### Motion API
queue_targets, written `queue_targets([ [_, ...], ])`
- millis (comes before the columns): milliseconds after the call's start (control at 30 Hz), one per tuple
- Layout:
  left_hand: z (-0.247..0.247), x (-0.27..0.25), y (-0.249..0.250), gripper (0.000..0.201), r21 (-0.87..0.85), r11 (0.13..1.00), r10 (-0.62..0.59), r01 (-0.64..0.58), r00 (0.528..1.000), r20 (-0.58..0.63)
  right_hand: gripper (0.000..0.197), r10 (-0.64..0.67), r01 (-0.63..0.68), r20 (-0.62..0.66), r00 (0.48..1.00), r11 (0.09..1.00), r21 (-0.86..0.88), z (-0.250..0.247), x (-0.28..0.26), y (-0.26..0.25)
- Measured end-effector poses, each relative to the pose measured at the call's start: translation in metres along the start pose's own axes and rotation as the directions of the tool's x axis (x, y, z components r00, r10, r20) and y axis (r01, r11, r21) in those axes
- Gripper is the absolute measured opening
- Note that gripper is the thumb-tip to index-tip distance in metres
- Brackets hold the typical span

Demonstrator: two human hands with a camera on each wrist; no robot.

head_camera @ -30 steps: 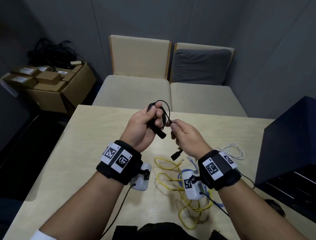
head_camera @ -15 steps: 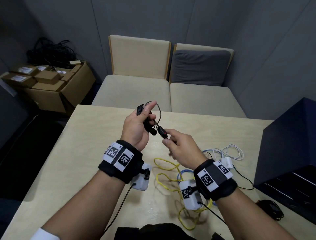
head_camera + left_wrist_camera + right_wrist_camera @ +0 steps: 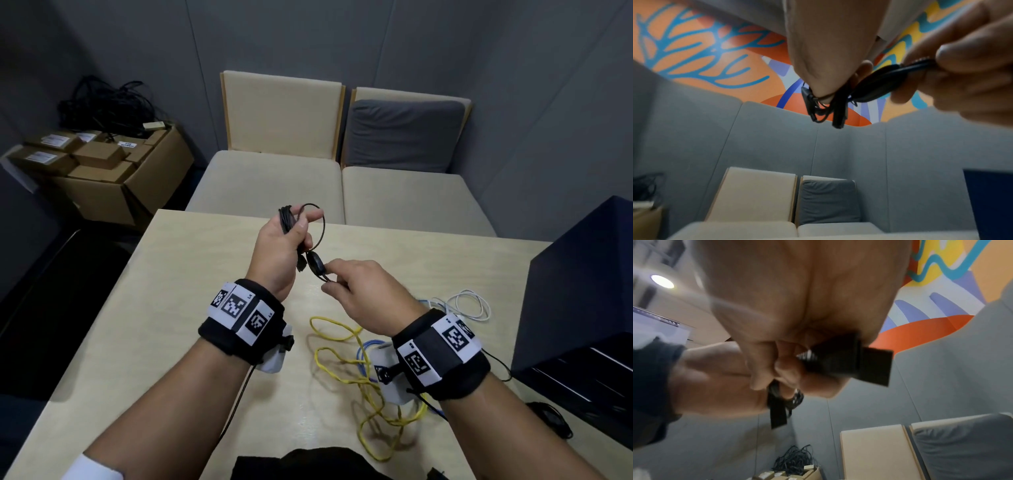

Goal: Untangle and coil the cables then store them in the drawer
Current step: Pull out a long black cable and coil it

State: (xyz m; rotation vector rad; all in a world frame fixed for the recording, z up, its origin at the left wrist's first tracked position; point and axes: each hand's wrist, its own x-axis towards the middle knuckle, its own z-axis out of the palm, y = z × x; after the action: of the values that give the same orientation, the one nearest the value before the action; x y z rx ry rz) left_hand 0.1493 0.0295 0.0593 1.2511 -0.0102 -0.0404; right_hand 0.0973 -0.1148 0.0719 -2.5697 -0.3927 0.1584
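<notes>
Since a second ago the right hand (image 3: 363,294) has dropped lower at frame centre, pinching the black cable (image 3: 310,236)'s plug end. The left hand (image 3: 281,250) grips the coil: coiling is nearly finished, and next the tail likely needs tucking in.

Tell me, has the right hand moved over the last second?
Yes. The right hand, pinching the black cable, has dropped toward the person, further from the table's far edge and over the yellow cable.

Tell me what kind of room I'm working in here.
Probably an office meeting booth or lounge nook: grey padded wall panels enclose a light wooden table facing two cushioned bench seats, with cardboard boxes of stored cables in the corner.
</notes>
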Motion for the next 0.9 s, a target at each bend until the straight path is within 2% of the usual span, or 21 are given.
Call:
queue_targets([
  [67, 0.001, -0.002, -0.006, 0.022, 0.148, 0.988, 0.029, -0.037, 0.998, 0.056, 0.010, -0.044, 0.045, 0.016, 0.999, 0.997, -0.061, -0.002, -0.001, -0.003],
  [133, 0.003, -0.006, -0.013, 0.022, 0.256, 0.965, 0.017, -0.053, 0.990, 0.141, 0.013, -0.113, 0.114, 0.025, 0.993, 0.990, -0.088, -0.006, -0.001, -0.006],
  [233, 0.007, -0.009, -0.015, 0.014, 0.284, 0.959, -0.083, 0.011, 0.966, 0.245, 0.010, -0.218, 0.220, 0.031, 0.976, 0.970, -0.100, -0.015, 0.004, -0.007],
  [333, 0.006, -0.009, -0.010, 0.018, 0.300, 0.954, -0.130, 0.019, 0.926, 0.355, 0.008, -0.265, 0.264, -0.063, 0.962, 0.964, -0.030, -0.026, 0.006, -0.004],
  [433, 0.004, -0.014, -0.004, 0.038, 0.290, 0.956, -0.183, 0.046, 0.866, 0.466, 0.016, -0.181, 0.179, -0.203, 0.962, 0.983, -0.026, -0.038, 0.010, 0.005],
  [500, 0.008, -0.020, 0.000, 0.050, 0.237, 0.966, -0.210, 0.099, 0.834, 0.510, 0.021, -0.110, 0.119, -0.249, 0.962, 0.993, 0.023, -0.046, 0.014, 0.011],
  [533, 0.011, -0.022, 0.002, 0.056, 0.216, 0.968, -0.224, 0.127, 0.826, 0.518, 0.020, -0.084, 0.105, -0.236, 0.968, 0.991, 0.077, -0.048, 0.015, 0.012],
  [600, 0.013, -0.021, 0.003, 0.060, 0.185, 0.971, -0.228, 0.149, 0.804, 0.549, 0.021, -0.021, 0.055, -0.120, 0.993, 0.956, 0.288, -0.048, 0.016, 0.013],
  [667, 0.010, -0.019, 0.003, 0.057, 0.145, 0.979, -0.205, 0.146, 0.749, 0.629, 0.016, -0.008, 0.006, 0.001, 1.000, 0.875, 0.484, -0.044, 0.014, 0.013],
  [767, 0.000, -0.014, 0.002, 0.046, 0.123, 0.974, -0.222, 0.192, 0.676, 0.702, 0.014, -0.023, 0.019, 0.000, 1.000, 0.847, 0.531, -0.036, 0.013, 0.017],
  [833, -0.002, -0.013, 0.002, 0.037, 0.106, 0.969, -0.231, 0.221, 0.677, 0.699, 0.012, 0.018, 0.003, -0.033, 0.999, 0.831, 0.556, -0.034, 0.014, 0.017],
  [900, 0.001, -0.015, 0.000, 0.020, 0.083, 0.970, -0.225, 0.228, 0.714, 0.663, 0.010, 0.059, 0.003, -0.085, 0.995, 0.804, 0.595, -0.033, 0.016, 0.020],
])
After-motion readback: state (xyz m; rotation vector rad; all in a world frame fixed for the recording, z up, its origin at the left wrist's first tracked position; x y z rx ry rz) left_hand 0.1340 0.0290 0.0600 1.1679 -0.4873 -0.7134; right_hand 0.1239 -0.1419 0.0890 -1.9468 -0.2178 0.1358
